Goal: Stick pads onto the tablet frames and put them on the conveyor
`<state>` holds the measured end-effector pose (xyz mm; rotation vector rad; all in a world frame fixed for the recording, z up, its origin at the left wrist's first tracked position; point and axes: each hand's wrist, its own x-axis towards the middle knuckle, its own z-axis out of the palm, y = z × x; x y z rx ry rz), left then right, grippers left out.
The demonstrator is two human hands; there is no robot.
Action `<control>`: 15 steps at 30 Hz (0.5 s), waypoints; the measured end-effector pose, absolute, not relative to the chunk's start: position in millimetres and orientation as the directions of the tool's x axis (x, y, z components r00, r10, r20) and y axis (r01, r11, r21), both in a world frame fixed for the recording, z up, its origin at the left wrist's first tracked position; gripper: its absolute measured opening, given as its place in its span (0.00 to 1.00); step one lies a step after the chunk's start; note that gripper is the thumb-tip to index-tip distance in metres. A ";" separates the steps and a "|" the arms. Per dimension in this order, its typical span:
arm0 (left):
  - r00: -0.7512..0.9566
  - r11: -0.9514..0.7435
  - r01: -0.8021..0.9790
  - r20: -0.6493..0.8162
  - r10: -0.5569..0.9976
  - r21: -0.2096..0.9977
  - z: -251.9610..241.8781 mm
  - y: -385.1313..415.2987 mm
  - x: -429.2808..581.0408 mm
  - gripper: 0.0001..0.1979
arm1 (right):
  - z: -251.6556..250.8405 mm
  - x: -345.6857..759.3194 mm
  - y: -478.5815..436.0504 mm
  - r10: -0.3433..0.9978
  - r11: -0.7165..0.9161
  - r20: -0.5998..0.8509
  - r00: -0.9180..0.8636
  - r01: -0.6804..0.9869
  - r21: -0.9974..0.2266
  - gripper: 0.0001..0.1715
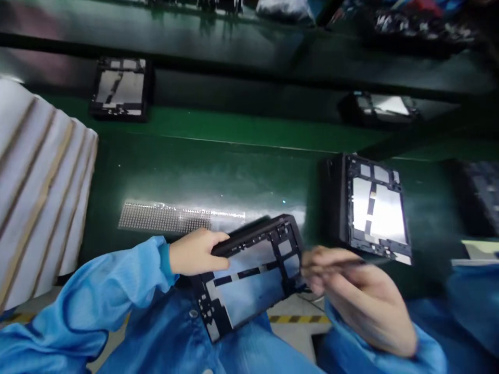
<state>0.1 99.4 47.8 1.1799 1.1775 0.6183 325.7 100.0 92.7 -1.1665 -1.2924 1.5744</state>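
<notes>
My left hand (200, 252) grips a stack of black tablet-like device frames (249, 283) by its left upper edge, thumb on the top face. The stack is tilted over my lap at the bench's front edge. Silvery panels and a dark flex strip show on the top frame. My right hand (351, 291), smeared by motion, is at the stack's right end with fingers pinched. A slim dark tool (346, 263) lies across those fingers; its tip is too blurred to make out. Beyond my left hand, a sheet of small square pieces (163, 217) lies on the green bench (218, 171).
Another stack of device frames (376, 208) stands to the right; a further stack (119, 88) sits back left. White dividers (47, 192) line the left side. A shelf (234, 41) runs across the back. A person's blue sleeve (473, 296) shows at the right edge.
</notes>
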 end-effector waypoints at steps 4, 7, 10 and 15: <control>0.236 0.009 0.525 -0.155 0.959 0.851 49.5 121.5 -37.2 0.15 | 75.0 262.1 150.3 0.845 -0.148 -0.109 -0.524 -0.033 -0.988 0.13; 0.405 -0.271 0.736 -0.084 0.910 0.620 36.5 138.0 -66.0 0.15 | 55.1 227.4 181.9 0.815 0.011 -0.097 -0.572 0.182 -0.983 0.10; 0.513 -0.364 0.750 -0.138 0.847 0.552 17.8 141.2 -75.9 0.15 | 42.1 213.0 194.6 0.787 0.128 -0.100 -0.609 0.319 -0.939 0.08; 0.508 -0.358 0.726 -0.108 0.854 0.586 7.9 136.8 -70.0 0.18 | 40.9 216.6 195.2 0.686 0.118 -0.178 -0.705 0.349 -0.930 0.08</control>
